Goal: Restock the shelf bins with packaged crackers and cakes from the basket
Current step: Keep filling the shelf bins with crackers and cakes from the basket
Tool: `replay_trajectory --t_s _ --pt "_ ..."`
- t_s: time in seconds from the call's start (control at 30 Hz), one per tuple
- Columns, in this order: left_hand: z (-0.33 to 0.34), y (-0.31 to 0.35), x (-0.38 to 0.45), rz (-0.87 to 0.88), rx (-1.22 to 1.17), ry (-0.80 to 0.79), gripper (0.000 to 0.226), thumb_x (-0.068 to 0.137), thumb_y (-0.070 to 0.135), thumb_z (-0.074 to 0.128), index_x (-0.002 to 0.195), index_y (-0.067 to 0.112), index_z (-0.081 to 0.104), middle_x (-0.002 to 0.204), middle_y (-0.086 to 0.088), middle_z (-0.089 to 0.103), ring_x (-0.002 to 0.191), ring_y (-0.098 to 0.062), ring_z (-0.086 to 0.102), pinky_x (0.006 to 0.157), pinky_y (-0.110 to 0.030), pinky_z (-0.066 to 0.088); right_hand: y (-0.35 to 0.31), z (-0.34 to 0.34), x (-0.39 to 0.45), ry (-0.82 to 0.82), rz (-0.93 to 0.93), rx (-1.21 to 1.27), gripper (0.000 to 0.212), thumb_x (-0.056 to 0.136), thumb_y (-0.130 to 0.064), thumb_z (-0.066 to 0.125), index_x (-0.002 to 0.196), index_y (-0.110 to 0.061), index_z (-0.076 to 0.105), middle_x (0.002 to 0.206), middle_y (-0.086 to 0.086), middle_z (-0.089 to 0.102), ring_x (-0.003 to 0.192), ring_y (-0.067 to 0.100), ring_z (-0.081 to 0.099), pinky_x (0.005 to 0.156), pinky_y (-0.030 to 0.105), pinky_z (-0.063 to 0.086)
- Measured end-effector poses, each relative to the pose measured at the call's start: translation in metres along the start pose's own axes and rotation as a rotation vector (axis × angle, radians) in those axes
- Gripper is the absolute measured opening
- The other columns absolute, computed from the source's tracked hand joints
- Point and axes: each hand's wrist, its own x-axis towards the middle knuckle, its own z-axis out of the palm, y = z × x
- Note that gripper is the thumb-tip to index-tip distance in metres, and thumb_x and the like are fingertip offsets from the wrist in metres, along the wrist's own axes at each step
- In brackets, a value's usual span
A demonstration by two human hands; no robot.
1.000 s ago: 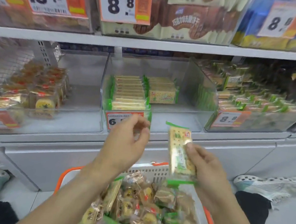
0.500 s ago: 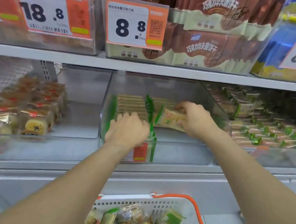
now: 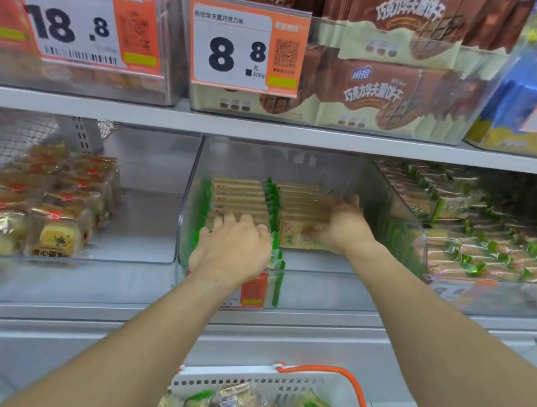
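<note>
The right hand is pinching a green-edged cracker pack at the right row's front inside the clear bin, the left hand curling its fingers over the left row — releasing carelessly risks the pack tipping forward.

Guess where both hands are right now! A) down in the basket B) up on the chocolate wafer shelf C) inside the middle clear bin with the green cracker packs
C: the left hand and right hand both rest on cracker packs inside the middle clear bin, above the basket.
</note>
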Motion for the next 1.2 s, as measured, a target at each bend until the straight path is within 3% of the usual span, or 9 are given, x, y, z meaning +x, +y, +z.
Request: replay_trajectory --t_s 0.2,0.4,0.5,0.63,0.73,0.83,0.97,1.1,1.2 --pt "0.003 0.000 -0.001 -0.001 0.000 0.110 0.051 0.103 0.037 0.023 0.127 0.008 0.056 0.137 -0.019 0.054 0.127 -0.034 0.045 0.107 -0.050 0.034 -0.010 -0.011 -0.014 0.027 0.067 -0.039 0.098 0.069 -0.056 0.082 0.149 -0.023 0.035 0.145 0.015 0.031 0.136 0.039 0.032 0.111 0.053 0.035" --pt "0.003 0.002 -0.005 0.004 0.022 0.236 0.047 0.102 0.033 0.028 0.122 0.006 0.060 0.130 -0.018 0.058 0.121 -0.035 0.047 0.101 -0.047 0.035 -0.017 -0.034 -0.058 0.424 -0.201 0.121 0.026 0.084 -0.020 0.066 0.109 -0.012 0.064 0.108 0.011 0.057 0.107 0.032 0.053 0.092 0.042 0.048" --pt "0.001 0.003 -0.011 0.071 0.091 0.341 0.041 0.096 0.031 0.035 0.109 0.007 0.066 0.117 -0.014 0.065 0.112 -0.032 0.050 0.094 -0.044 0.037 -0.030 -0.024 -0.114 0.629 -0.402 0.304 0.011 0.084 -0.006 0.064 0.095 -0.010 0.064 0.094 -0.001 0.056 0.093 0.020 0.053 0.084 0.027 0.043" --pt "-0.001 -0.008 -0.029 0.390 -0.123 0.589 0.024 0.086 0.023 0.047 0.077 0.012 0.067 0.086 -0.002 0.068 0.095 -0.027 0.056 0.082 -0.040 0.039 -0.043 0.021 -0.195 0.625 -0.440 0.479 0.012 0.084 0.001 0.064 0.093 -0.007 0.061 0.092 0.001 0.057 0.090 0.017 0.052 0.082 0.015 0.035" --pt "0.004 -0.031 -0.063 0.678 -0.268 0.743 0.015 0.084 0.013 0.054 0.074 0.009 0.063 0.085 -0.004 0.063 0.090 -0.028 0.056 0.079 -0.038 0.037 -0.040 0.068 -0.254 0.493 -0.291 0.627 0.019 0.084 0.004 0.065 0.091 -0.013 0.062 0.090 -0.001 0.059 0.087 0.011 0.054 0.079 0.009 0.035" --pt "0.034 -0.072 -0.111 0.745 -0.295 0.602 0.017 0.087 0.010 0.052 0.075 0.005 0.063 0.085 -0.008 0.061 0.084 -0.028 0.054 0.076 -0.040 0.041 -0.034 0.121 -0.310 0.272 -0.111 0.693 0.025 0.085 0.002 0.066 0.088 -0.022 0.061 0.089 -0.009 0.059 0.088 0.003 0.055 0.076 0.008 0.037" --pt "0.105 -0.140 -0.187 0.393 -0.291 0.175 0.025 0.091 0.025 0.045 0.080 0.012 0.063 0.084 0.000 0.059 0.086 -0.018 0.050 0.082 -0.044 0.044 -0.033 0.178 -0.351 0.025 -0.023 0.660 0.019 0.088 -0.006 0.067 0.092 -0.023 0.062 0.093 -0.010 0.059 0.089 0.003 0.057 0.077 0.016 0.044" --pt "0.167 -0.190 -0.261 0.125 -0.113 -0.067 0.023 0.089 0.026 0.047 0.099 0.026 0.067 0.105 0.008 0.058 0.111 -0.015 0.049 0.113 -0.040 0.033 -0.049 0.197 -0.356 -0.201 -0.038 0.585 0.018 0.092 -0.011 0.064 0.103 -0.025 0.059 0.105 -0.007 0.056 0.089 -0.008 0.053 0.072 0.009 0.041" --pt "0.192 -0.195 -0.294 0.066 -0.114 -0.150 0.036 0.091 0.026 0.047 0.124 0.031 0.059 0.129 0.008 0.051 0.130 -0.014 0.040 0.111 -0.034 0.032 -0.060 0.205 -0.341 -0.353 -0.041 0.494 0.031 0.097 -0.016 0.059 0.124 -0.029 0.056 0.123 -0.002 0.051 0.091 0.001 0.058 0.082 0.018 0.050"
